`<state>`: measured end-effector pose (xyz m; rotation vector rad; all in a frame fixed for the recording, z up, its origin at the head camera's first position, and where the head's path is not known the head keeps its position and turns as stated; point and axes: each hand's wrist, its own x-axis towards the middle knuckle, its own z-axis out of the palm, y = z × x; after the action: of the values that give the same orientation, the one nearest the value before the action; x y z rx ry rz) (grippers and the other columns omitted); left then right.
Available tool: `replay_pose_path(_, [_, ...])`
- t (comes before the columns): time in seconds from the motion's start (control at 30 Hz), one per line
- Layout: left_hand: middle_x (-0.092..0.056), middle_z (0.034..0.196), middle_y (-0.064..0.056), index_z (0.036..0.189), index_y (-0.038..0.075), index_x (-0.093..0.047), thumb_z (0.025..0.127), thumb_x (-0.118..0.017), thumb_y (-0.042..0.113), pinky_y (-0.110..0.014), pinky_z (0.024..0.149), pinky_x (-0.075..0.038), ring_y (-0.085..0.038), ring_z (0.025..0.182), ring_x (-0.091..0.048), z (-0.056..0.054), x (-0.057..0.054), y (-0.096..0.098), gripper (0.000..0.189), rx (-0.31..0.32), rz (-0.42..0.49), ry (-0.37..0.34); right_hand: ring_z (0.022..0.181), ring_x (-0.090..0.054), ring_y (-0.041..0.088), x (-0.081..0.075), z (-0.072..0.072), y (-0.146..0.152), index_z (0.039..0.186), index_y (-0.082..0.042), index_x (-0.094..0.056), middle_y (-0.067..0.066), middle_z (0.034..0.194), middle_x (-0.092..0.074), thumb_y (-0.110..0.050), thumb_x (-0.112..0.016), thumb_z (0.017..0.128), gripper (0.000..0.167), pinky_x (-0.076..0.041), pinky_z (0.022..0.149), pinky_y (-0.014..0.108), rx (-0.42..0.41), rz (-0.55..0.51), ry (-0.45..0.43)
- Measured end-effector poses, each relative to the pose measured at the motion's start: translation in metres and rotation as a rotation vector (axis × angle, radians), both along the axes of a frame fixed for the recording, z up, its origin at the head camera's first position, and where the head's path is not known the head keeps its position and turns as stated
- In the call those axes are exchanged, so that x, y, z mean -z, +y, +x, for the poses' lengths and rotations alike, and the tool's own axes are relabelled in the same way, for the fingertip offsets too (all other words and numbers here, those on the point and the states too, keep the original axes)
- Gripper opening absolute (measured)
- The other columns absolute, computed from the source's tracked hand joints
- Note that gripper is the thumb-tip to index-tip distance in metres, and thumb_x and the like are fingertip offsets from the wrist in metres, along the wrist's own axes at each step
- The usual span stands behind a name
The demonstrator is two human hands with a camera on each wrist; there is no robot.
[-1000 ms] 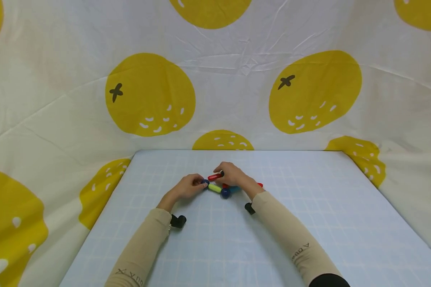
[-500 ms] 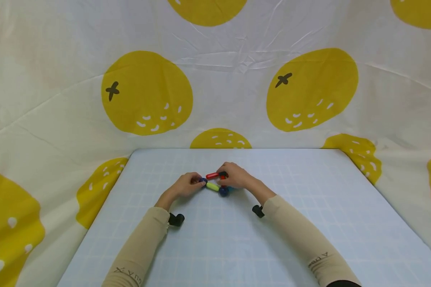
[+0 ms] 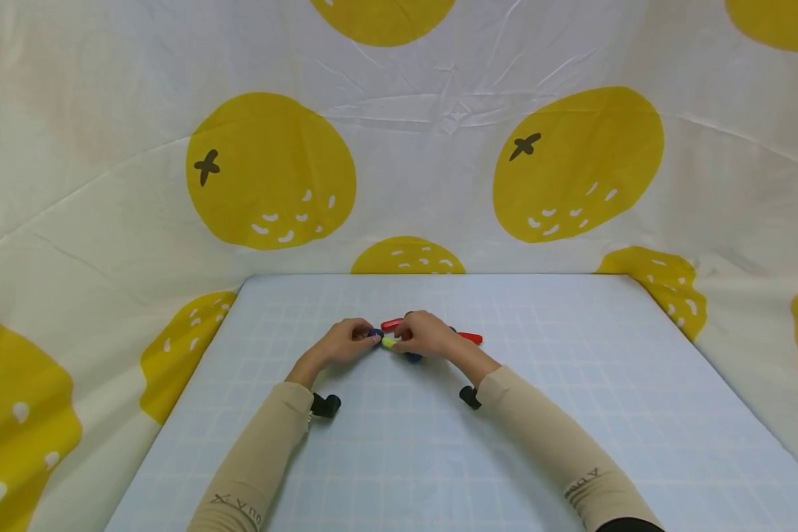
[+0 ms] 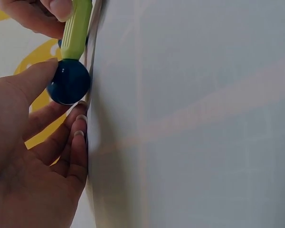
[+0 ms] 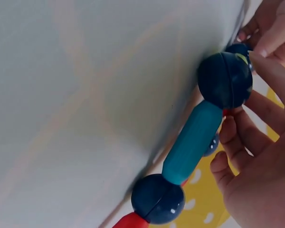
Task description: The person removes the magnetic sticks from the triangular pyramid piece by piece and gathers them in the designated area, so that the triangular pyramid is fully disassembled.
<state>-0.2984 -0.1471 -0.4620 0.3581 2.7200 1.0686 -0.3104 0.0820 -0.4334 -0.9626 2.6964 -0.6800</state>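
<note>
Near middle of worktop's point(image 3: 399, 451) far edge: ribbed lime-green rod point(image 4: 75, 40) meeting navy ball point(image 4: 69, 83). Left hand point(image 3: 343, 343) pinches ball, right hand point(image 3: 427, 335) pinches rod. Probably light, stiff plastic; ball likely slippery, ribs better hold.

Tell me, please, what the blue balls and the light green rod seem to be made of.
The blue balls: glossy, probably hard plastic; bright highlights and a fine seam show.
The light green rod: likely moulded plastic, more satin; it has even grooves and softer shine.
</note>
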Motion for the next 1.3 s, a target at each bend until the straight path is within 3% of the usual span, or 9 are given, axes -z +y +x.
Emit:
replay_pose_path(0.53, [-0.064, 0.1, -0.006, 0.121, 0.004, -0.067, 0.101, -0.067, 0.03, -0.037, 0.085, -0.048, -0.02, 0.091, -0.056, 0.0014, 0.0, 0.0047, 0.033, -0.003, -0.031, 0.057, 0.08, -0.058, 0.015, 0.0016, 0.001, -0.0084, 0.101, -0.013, -0.079, -0.005, 0.089, -0.069, -0.032, -0.077, 0.093, 0.021, -0.051, 0.079, 0.033, 0.04, 0.122, 0.052])
replay_pose_path(0.93, [-0.058, 0.09, -0.004, 0.118, 0.004, -0.066, 0.101, -0.066, 0.027, -0.032, 0.075, -0.042, -0.019, 0.084, -0.052, -0.0003, 0.0018, 0.0056, 0.029, 0.037, -0.03, 0.062, 0.081, -0.057, 0.016, 0.0031, 0.0012, -0.0078, 0.103, -0.013, -0.078, -0.004, 0.088, -0.067, -0.03, -0.077, 0.094, 0.02, -0.05, 0.077, 0.031, 0.048, 0.11, 0.027])
replay_pose_path(1.13, [-0.058, 0.09, -0.006, 0.12, 0.004, -0.065, 0.101, -0.066, 0.025, -0.034, 0.077, -0.043, -0.02, 0.084, -0.052, -0.0002, 0.0017, 0.0053, 0.028, 0.017, -0.036, 0.098, 0.082, -0.056, 0.016, 0.0015, 0.0021, -0.0078, 0.104, -0.013, -0.078, -0.004, 0.088, -0.067, -0.03, -0.077, 0.093, 0.02, -0.049, 0.077, 0.032, 0.048, 0.108, 0.021])
replay_pose_path(1.3, [-0.06, 0.093, -0.006, 0.119, 0.004, -0.066, 0.101, -0.066, 0.025, -0.036, 0.08, -0.045, -0.021, 0.087, -0.053, 0.0007, 0.0039, 0.0014, 0.028, 0.015, -0.033, 0.089, 0.082, -0.056, 0.016, 0.0033, 0.0012, -0.0086, 0.105, -0.014, -0.079, -0.005, 0.089, -0.067, -0.03, -0.077, 0.093, 0.02, -0.049, 0.078, 0.031, 0.055, 0.104, 0.011])
